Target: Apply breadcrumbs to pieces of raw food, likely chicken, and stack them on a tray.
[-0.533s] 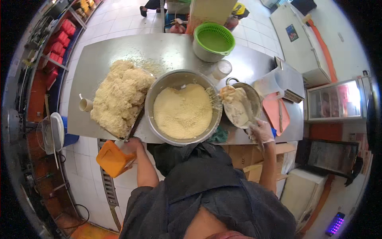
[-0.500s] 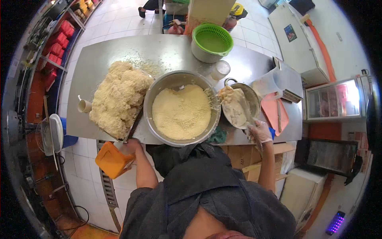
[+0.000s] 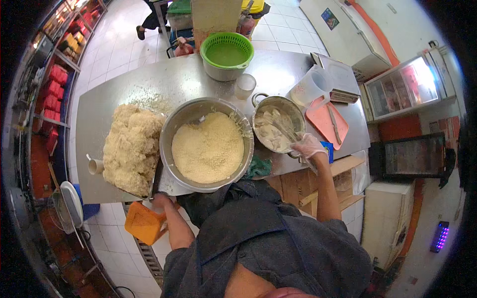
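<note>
Gloved in clear plastic, my right hand (image 3: 309, 147) grips metal tongs (image 3: 289, 132) that reach into a two-handled metal pot (image 3: 301, 113). Pale, wet-coated pieces (image 3: 273, 124) lie in that pot, around the tongs' tips. My left hand (image 3: 162, 201) is low at the table's front edge, close to the corner of a tray (image 3: 155, 180) and an orange plastic object (image 3: 141, 222); its fingers are blurred and partly hidden. Between my hands stands a large metal bowl (image 3: 167, 149) of yellowish crumbs (image 3: 211, 149). A tall heap of crumbs (image 3: 130, 149) covers the tray on the left.
Behind the pot are a clear cup (image 3: 245, 86), a green strainer in a pale tub (image 3: 226, 73) and a plastic jug (image 3: 312, 87). A pink board with a knife (image 3: 323, 119) lies right. A green cloth (image 3: 258, 168) sits by the bowl. A small cup (image 3: 95, 166) stands far left.
My right hand has lowered the tongs deeper into the pot; the large coated piece at their tips is no longer raised at the rim. The whole view has shifted; my left hand stays by the tray corner.
</note>
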`<state>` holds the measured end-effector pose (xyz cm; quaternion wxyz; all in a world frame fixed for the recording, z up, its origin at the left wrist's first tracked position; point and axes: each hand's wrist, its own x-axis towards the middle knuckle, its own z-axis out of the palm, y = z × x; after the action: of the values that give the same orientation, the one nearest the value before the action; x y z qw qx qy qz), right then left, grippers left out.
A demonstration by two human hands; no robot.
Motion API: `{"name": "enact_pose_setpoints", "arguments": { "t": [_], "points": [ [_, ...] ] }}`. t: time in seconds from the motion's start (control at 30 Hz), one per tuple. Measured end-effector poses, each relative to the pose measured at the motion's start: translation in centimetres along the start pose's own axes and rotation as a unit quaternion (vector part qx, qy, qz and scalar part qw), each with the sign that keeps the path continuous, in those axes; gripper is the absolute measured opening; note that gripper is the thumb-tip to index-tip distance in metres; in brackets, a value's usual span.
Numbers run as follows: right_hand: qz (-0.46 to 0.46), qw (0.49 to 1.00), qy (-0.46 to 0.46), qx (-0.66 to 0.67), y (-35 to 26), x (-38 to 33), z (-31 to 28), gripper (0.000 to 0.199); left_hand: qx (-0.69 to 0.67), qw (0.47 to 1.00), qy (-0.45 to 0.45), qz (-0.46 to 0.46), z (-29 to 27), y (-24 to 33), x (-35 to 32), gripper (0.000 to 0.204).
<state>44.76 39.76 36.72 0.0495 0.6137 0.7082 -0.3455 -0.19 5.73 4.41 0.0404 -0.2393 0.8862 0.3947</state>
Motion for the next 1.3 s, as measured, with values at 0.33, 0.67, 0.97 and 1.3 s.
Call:
{"name": "enact_pose_setpoints", "arguments": {
  "t": [0.33,0.67,0.97,1.3],
  "points": [
    [0.041,0.978,0.021,-0.202,1.0,7.7,4.5,0.031,0.331,0.925,-0.052,0.182,1.1,-3.7,3.4,0.042],
    [-0.045,0.984,0.102,-0.138,5.1,4.7,1.5,0.024,0.176,0.975,-0.023,0.135,2.7,-6.8,5.8,0.038],
    [-0.001,0.987,0.134,-0.088,2.6,3.9,2.8,0.037,0.028,0.995,0.019,0.098,2.8,-10.7,7.3,0.031],
    [0.041,0.987,0.057,-0.146,2.1,11.5,8.2,0.036,0.421,0.856,-0.076,0.291,4.7,-12.3,11.3,0.028]
  ]
}}
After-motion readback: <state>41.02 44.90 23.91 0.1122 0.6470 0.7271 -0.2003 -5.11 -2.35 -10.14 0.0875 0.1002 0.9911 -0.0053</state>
